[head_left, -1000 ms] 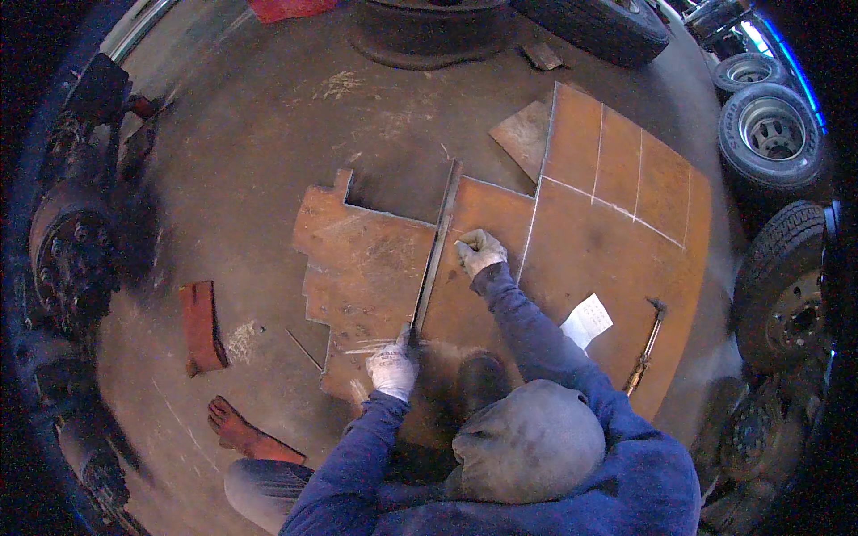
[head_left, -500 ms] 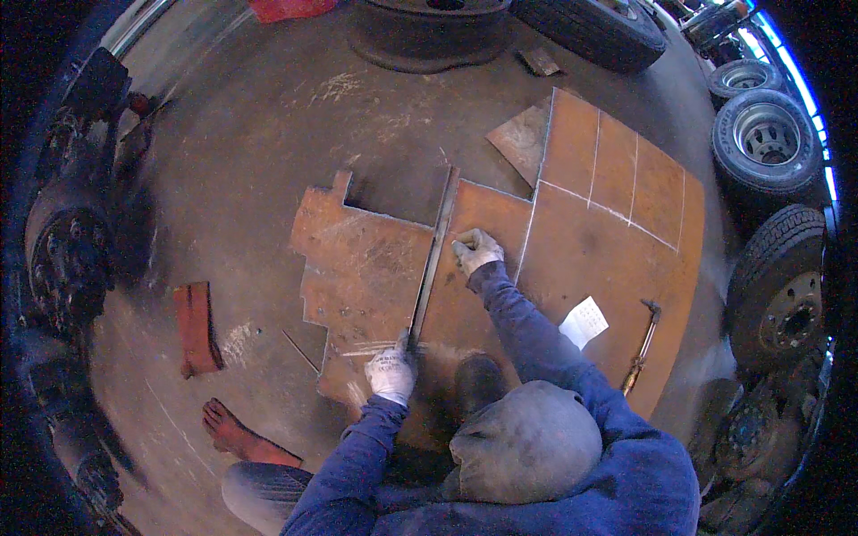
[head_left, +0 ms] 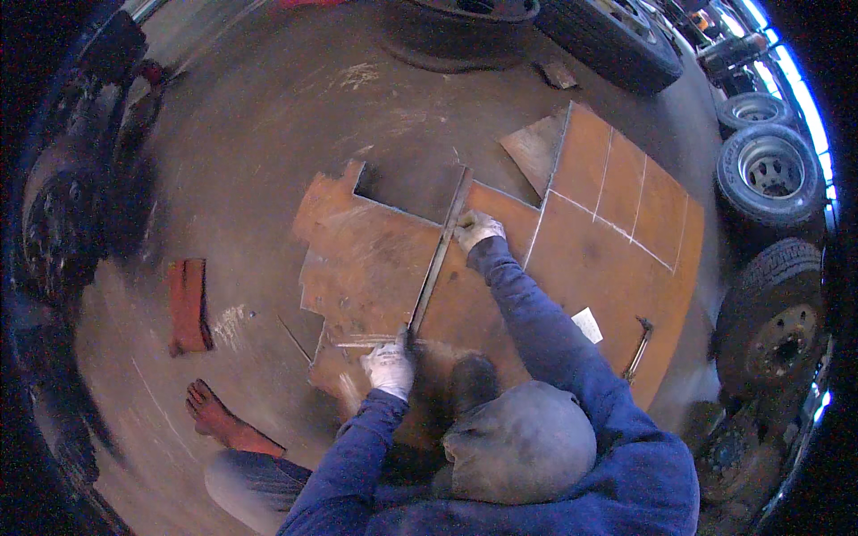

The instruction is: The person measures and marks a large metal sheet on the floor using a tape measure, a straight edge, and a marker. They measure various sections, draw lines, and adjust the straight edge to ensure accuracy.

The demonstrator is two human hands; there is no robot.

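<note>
A rusty steel plate [head_left: 357,259] with a stepped, notched edge lies on the floor in front of me. Across it runs a long, narrow flat metal bar [head_left: 434,268], from near me toward the far edge. My left hand [head_left: 391,369], in a whitish glove, closes on the bar's near end. Farther along, my gloved right hand [head_left: 480,230] is pinched close against the bar's right side; what its fingers hold is too small to make out. Pale straight lines mark the plate's right part. A white paper [head_left: 587,325] lies beside my right forearm.
A cutting torch [head_left: 640,347] rests on the plate at right. Two red gloves [head_left: 188,305] [head_left: 231,427] lie on the floor at left. Wheels and tires [head_left: 770,170] line the right side; a large rim [head_left: 465,36] stands at the back. Dark machinery parts [head_left: 67,205] are at far left.
My right hand has moved up to the bar's right edge from slightly away. My left hand stays at the bar's near end. The whole view has shifted a little.
</note>
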